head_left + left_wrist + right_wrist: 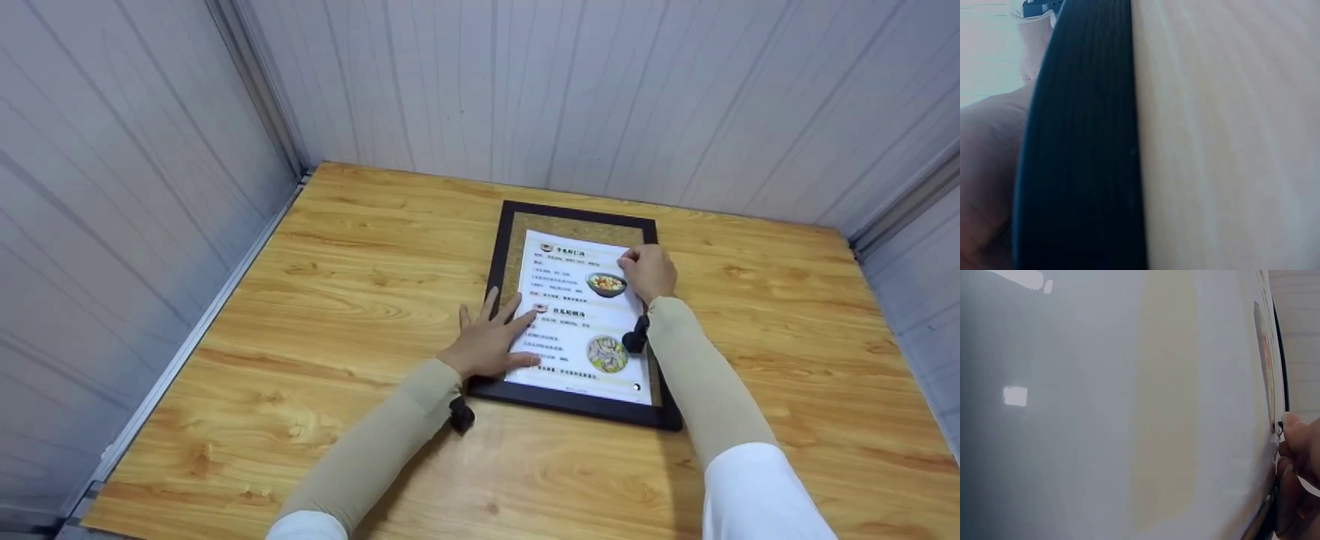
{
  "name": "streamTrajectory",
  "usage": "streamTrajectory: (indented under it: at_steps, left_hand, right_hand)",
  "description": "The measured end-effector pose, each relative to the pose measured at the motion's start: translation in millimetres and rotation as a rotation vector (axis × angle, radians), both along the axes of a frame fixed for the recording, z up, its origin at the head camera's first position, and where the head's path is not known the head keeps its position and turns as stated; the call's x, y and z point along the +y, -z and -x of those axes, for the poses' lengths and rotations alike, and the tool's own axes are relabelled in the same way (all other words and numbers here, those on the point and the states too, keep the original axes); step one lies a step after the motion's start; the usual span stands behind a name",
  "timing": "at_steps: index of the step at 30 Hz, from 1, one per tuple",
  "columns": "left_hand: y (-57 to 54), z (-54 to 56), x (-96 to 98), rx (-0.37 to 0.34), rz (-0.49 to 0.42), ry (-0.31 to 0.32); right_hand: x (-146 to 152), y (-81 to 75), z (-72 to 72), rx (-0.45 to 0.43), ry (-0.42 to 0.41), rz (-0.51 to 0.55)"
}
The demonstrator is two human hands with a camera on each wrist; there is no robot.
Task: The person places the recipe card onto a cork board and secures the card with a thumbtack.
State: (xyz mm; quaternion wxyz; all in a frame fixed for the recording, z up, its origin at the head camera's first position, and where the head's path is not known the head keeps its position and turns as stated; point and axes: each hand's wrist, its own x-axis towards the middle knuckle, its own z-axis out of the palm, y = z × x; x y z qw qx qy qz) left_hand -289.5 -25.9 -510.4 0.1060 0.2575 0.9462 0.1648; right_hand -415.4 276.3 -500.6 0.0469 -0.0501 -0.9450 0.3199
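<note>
Grip sheet (566, 334) nearest desk's back edge (405, 178); likely light, bendy. Touching with spread left fingers (507, 310); apparently pinching pin (1280, 425) with right fingers (1298, 434).

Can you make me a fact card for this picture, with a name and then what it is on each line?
Place: wooden table, pale walls around
Board: cork with a black frame
On it: white sheet with printed writing
Sheet's pictures: two food pictures, upper and lower
Left hand: fingers spread over the sheet's left edge and the frame
Right hand: fingers curled at the sheet's right edge, seemingly pinching a dark thing, too small to name
Sleeves: beige
</note>
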Motion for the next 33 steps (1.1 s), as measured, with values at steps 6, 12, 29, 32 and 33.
streamTrajectory:
  at_steps: [6,12,29,32,33]
  left_hand:
    - [1.2,-0.4,-1.9,0.003,0.003,-0.007]
    - [2.6,-1.3,-2.1,-0.004,-0.010,-0.005]
    - [1.1,-0.1,0.2,0.009,0.024,-0.001]
    - [1.7,-0.4,0.2,0.007,0.022,-0.004]
    - [2.0,-0.5,0.2,0.006,0.020,-0.006]
  right_hand:
    - [2.8,-0.3,1.4,-0.056,-0.013,0.030]
    - [8.0,-7.1,2.6,-0.181,0.013,0.089]
    - [6.8,-18.1,1.9,-0.207,0.105,0.093]
    - [6.6,-18.0,2.9,-0.215,0.108,0.102]
    - [6.6,-17.8,3.6,-0.215,0.107,0.103]
